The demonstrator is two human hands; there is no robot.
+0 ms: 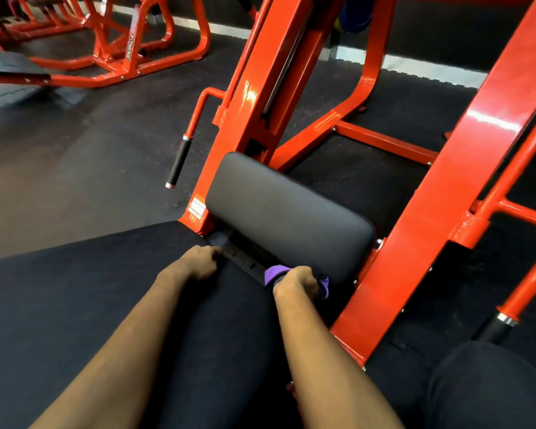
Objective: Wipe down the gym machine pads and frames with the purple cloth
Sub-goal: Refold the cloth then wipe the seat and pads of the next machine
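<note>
Gym: black rubber floor (pixel 75 168); orange frame (pixel 446 187) stands on it
Pad: black pad (pixel 285 209) tilted between the frame's beams
Cloth: purple cloth (pixel 277 271) bunched at the pad's lower edge, near its right corner
Right: right hand (pixel 297 281) clenched round the cloth
Left: left hand (pixel 200 261) curled below the pad's lower left corner; whether it grips anything, cannot tell

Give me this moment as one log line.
right hand: grips purple cloth below black pad | left hand: curled, nothing visibly held

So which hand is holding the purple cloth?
The right hand: it grips the purple cloth. The left hand shows no cloth at all.
</note>
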